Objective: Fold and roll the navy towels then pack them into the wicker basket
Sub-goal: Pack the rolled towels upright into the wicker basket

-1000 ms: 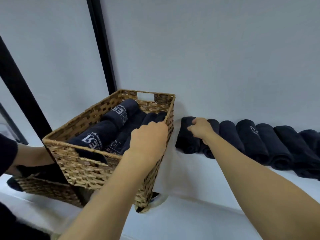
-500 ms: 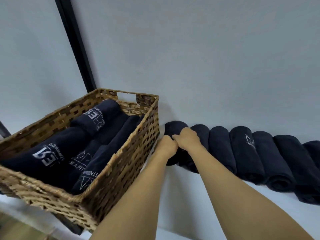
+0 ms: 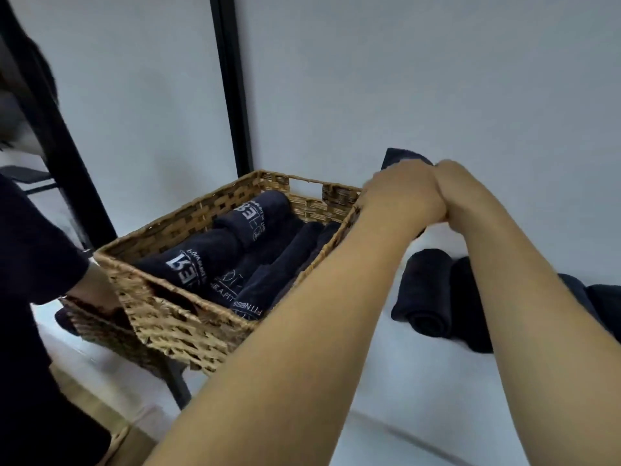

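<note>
Over the far right corner of the wicker basket [image 3: 201, 210], our left hand [image 3: 400, 193] and right hand [image 3: 460, 193] grip one rolled navy towel [image 3: 403, 158] together. A moment ago it lay first in the row [image 3: 426, 290] on the white shelf [image 3: 403, 381]; now it is lifted, so next it should go down beside the packed rolls [image 3: 201, 260].

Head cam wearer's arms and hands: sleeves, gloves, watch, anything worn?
Nothing worn that shows. Left forearm and right forearm are bare to the frame edge: no sleeves, no watch or wristband. Left hand and right hand are ungloved. Fingers are mostly hidden, so rings cannot be ruled out.
</note>
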### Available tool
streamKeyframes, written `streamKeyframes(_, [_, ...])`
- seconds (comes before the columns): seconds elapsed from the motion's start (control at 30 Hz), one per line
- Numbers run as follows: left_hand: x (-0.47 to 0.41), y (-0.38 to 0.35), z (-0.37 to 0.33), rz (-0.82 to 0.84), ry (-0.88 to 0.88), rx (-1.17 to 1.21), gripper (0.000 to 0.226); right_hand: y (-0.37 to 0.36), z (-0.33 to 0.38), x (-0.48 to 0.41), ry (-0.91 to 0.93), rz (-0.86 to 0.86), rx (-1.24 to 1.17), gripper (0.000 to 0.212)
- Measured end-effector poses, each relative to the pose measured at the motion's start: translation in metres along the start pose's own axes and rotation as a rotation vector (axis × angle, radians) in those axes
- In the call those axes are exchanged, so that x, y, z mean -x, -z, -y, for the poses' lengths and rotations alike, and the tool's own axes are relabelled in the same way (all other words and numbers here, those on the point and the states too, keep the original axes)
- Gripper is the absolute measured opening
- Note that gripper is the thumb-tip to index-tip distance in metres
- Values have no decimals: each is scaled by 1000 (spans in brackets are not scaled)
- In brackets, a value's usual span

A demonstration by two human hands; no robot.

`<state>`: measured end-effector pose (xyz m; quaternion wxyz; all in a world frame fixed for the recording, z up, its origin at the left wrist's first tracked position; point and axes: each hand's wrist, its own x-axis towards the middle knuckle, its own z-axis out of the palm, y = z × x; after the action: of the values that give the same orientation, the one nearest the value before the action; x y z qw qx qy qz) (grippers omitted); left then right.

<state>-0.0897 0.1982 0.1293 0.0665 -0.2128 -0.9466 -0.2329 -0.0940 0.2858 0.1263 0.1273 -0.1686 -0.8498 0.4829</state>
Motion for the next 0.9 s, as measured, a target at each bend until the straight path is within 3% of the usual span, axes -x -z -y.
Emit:
streamKeyframes(0.07, [8,52,4,16,-15,-92,26,-1,38,16,69,37,-25,10])
streamKeyframes(0.23, [19,125,73,143,44,-288,22,-68,86,27,84,255,-191,18])
streamKeyframes(0.37, [-2,95,142,235,86,-248,20,-134,82,-6,-12,345,-136,21])
streamKeyframes(0.6, [-25,18,206,332,132,-209,75,-188,54,-60,-197,491,212,22])
streamKeyframes(0.8, [-27,-7,241,254,96,-404,80,-211,48,-74,-139,552,368,33])
streamKeyframes(0.9, [-31,-6,248,216,50,-482,72,-218,45,-74,-109,584,431,35])
